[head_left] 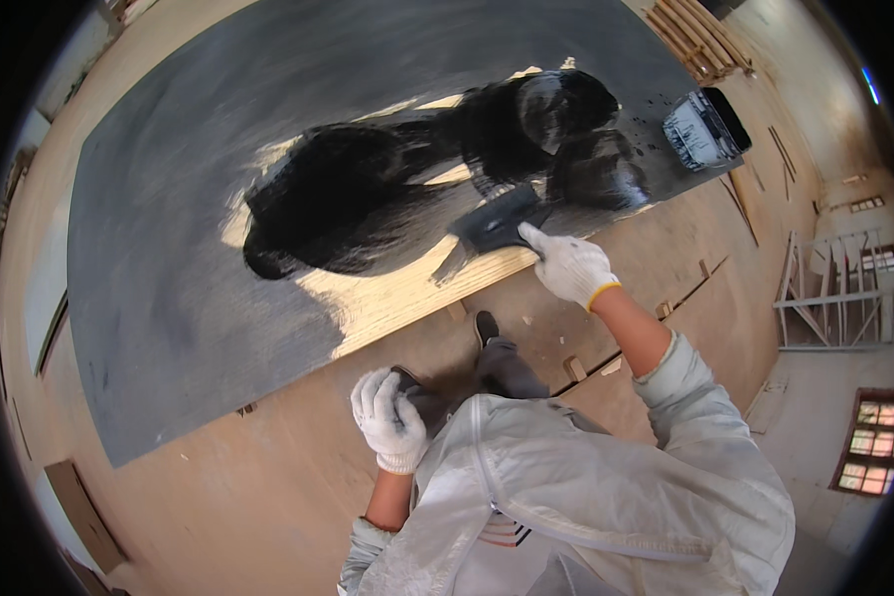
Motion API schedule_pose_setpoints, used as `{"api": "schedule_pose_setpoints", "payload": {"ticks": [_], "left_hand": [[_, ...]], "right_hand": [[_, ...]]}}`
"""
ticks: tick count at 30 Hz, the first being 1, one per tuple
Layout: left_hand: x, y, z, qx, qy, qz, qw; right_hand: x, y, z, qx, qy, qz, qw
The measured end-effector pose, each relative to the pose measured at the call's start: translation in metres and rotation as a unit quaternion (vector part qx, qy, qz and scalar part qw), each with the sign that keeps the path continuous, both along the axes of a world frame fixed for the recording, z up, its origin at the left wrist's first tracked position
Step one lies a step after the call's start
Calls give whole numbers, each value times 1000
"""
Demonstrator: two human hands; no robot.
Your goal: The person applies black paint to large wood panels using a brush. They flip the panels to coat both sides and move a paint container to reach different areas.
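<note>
My right hand [573,268], in a white knit glove with a yellow cuff, grips the handle of a wide, flat paintbrush [499,221] coated in black. The brush rests on the near edge of a large board [159,328], over a strip of bare pale wood. Glossy wet black paint [328,189] spreads in broad swirls across the board's middle, surrounded by a dull dark grey coat. My left hand [387,417], gloved in white with grey smudges, hangs near my waist with fingers loosely bent and slightly apart. I see nothing in it.
A paint-smeared white tub [705,129] with a dark inside stands at the board's right corner, among black drips. Wooden strips [698,40] lie beyond it. A metal frame rack [832,293] stands at the right. Below the board is a brown floor [268,487], with my shoes near its edge.
</note>
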State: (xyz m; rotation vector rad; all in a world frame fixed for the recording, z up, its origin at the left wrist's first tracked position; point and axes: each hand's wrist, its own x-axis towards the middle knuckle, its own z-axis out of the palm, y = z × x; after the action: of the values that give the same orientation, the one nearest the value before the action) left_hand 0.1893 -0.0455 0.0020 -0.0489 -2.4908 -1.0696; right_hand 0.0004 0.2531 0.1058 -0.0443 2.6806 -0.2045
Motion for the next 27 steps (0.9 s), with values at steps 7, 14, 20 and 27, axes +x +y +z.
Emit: {"api": "schedule_pose_setpoints", "payload": {"ticks": [7,14,20,27], "left_hand": [[129,-51,-147,-85,-239,113,961],[196,-38,-185,-149,-375,218,889],[229,41,-203,6,-432,290,854],[329,172,-209,158,-527,420,721]], "right_hand": [[75,-54,-5,-4,-42,100,994],[27,-23,-8,12,-3,93,996],[29,-51,-1,5,-59,260,964],[-82,161,35,155,-11,297,942]]}}
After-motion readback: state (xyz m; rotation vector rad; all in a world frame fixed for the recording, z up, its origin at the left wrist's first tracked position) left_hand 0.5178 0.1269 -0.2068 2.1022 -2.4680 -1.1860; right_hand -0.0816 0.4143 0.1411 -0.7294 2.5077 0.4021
